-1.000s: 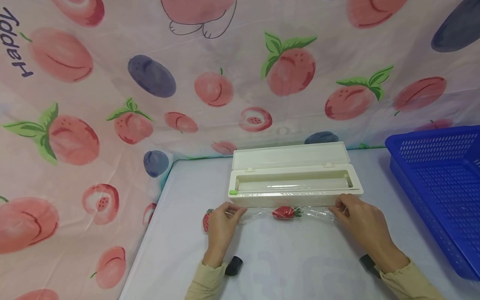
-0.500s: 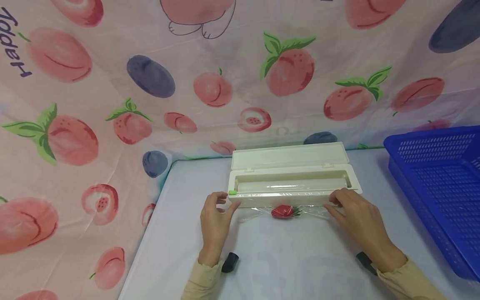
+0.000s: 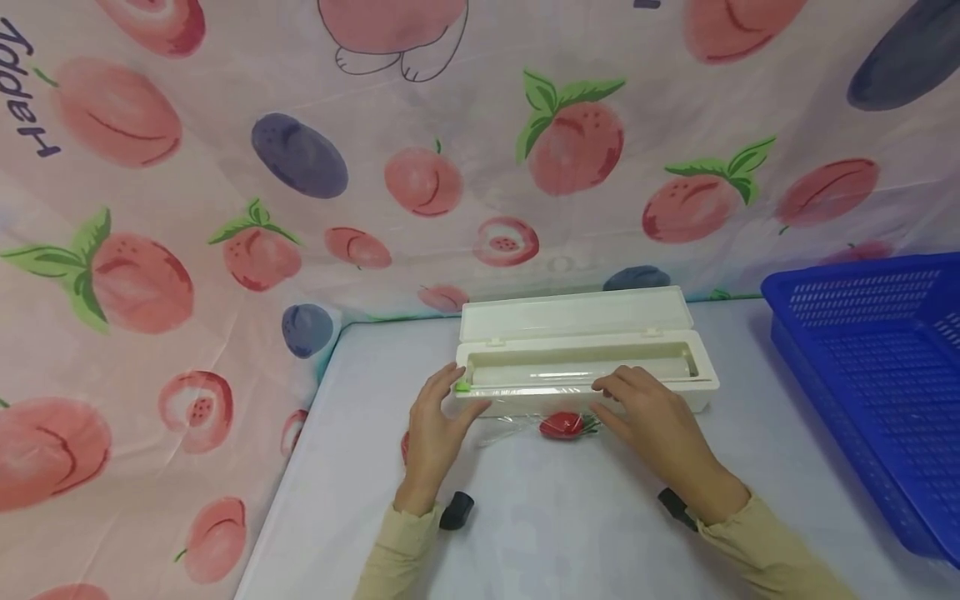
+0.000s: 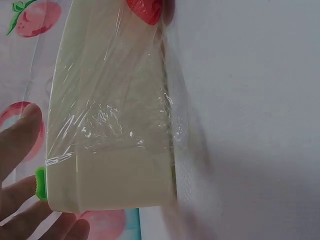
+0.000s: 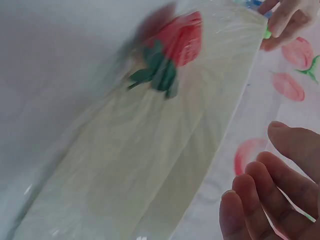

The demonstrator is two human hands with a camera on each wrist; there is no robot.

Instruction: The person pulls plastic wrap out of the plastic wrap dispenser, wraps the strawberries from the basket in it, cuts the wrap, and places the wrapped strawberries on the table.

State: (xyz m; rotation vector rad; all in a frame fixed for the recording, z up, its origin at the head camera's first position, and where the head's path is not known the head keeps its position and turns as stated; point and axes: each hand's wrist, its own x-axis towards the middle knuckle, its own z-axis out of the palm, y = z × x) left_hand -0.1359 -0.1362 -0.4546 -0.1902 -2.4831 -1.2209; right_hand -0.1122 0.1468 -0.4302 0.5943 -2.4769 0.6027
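A long white cling film box [image 3: 585,404] stands with its lid up and a film roll [image 3: 570,368] inside. Film [image 3: 506,427] hangs down its front over a red strawberry [image 3: 561,426] with green leaves, which lies in front of the box. By the box's left end is my left hand [image 3: 435,429], its fingers beside the green cutter slider [image 4: 41,184] and thumb apart from them. My right hand [image 3: 660,425] hovers at the front edge, right of the strawberry; the right wrist view shows its fingers [image 5: 245,190] loosely bent with nothing between them.
A second strawberry [image 3: 405,447] is mostly hidden behind my left hand. On the right stands a blue perforated basket [image 3: 840,467]. A fruit-patterned cloth [image 3: 495,167] hangs behind the white tabletop [image 3: 570,525].
Both hands have let go of the film edge. My left hand has moved up to the box's left end; the right has slid leftward along the front toward the strawberry.
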